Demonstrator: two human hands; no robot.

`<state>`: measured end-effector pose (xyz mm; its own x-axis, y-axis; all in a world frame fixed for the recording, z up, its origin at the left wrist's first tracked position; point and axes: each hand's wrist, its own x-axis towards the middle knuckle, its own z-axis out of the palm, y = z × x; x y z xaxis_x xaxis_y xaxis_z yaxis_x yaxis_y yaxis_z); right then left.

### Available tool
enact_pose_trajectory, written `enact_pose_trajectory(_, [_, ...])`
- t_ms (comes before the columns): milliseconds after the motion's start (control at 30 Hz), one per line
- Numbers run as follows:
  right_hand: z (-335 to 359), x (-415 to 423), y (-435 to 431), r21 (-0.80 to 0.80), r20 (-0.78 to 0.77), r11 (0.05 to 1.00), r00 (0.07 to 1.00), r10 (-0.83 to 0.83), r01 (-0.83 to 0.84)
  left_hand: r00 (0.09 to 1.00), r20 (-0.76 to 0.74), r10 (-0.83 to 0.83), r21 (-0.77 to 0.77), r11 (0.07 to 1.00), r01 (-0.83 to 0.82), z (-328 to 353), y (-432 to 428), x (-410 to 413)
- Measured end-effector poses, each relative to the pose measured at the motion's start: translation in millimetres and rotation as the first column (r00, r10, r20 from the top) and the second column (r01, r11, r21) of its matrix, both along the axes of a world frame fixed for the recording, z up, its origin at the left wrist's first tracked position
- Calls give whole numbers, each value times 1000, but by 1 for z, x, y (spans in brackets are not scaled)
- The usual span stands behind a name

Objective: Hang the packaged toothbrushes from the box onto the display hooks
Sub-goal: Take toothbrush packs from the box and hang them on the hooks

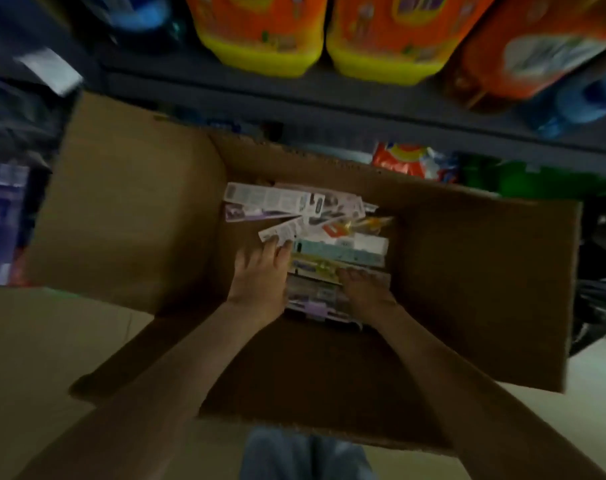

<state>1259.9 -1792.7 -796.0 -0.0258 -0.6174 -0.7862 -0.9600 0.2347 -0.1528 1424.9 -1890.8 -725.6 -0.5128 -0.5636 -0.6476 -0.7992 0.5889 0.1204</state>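
Cardboard box [467,271] of flat toothbrush packs [343,249] — left hand [260,275] straight-fingered on one; right hand [365,292] — fingers unclear.

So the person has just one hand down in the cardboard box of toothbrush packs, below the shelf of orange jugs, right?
Not one hand: both. The head view shows the left hand and the right hand down in the cardboard box of toothbrush packs, below the shelf of orange jugs.
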Motion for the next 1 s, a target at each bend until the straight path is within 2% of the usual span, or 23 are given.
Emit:
enact_pose_trajectory(67, [-31, 5, 9, 108, 5, 989, 995, 103, -103, 1000, 17, 15, 46, 999, -15, -26, 7, 3])
enact_pose_trajectory(133, [-55, 11, 20, 131, 29, 976, 985, 170, -173, 999, 33, 11, 68, 998, -13, -44, 11, 8])
enact_pose_trajectory(300, [-75, 20, 30, -70, -115, 967, 965, 235, -244, 996, 74, 42, 34, 998, -45, -63, 15, 13])
enact_pose_trajectory(500, [-51, 11, 27, -112, -27, 969, 976, 217, -219, 996, 92, -11, -17, 1000, 13, -46, 25, 10])
enact_pose_trajectory(633, [18, 8, 20, -115, -6, 967, 973, 229, -228, 998, 61, -19, -16, 1000, 20, -9, 26, -6])
enact_pose_trajectory(767, [111, 3, 22, -263, -40, 939, 975, 217, -220, 996, -14, -86, -91, 992, 84, 58, 28, -15])
enact_pose_trajectory(867, [181, -6, 30, -421, -50, 881, 976, 212, -213, 985, -85, -147, -123, 983, 136, 123, 26, -13])
enact_pose_trajectory(933, [234, -16, 30, -499, -58, 844, 979, 195, -197, 960, -244, -136, -173, 980, 94, 176, 21, -12])
enact_pose_trajectory(1000, [292, -26, 30, -549, -67, 818, 984, 163, -173, 889, -458, -20, -205, 975, -83, 234, 17, -10])
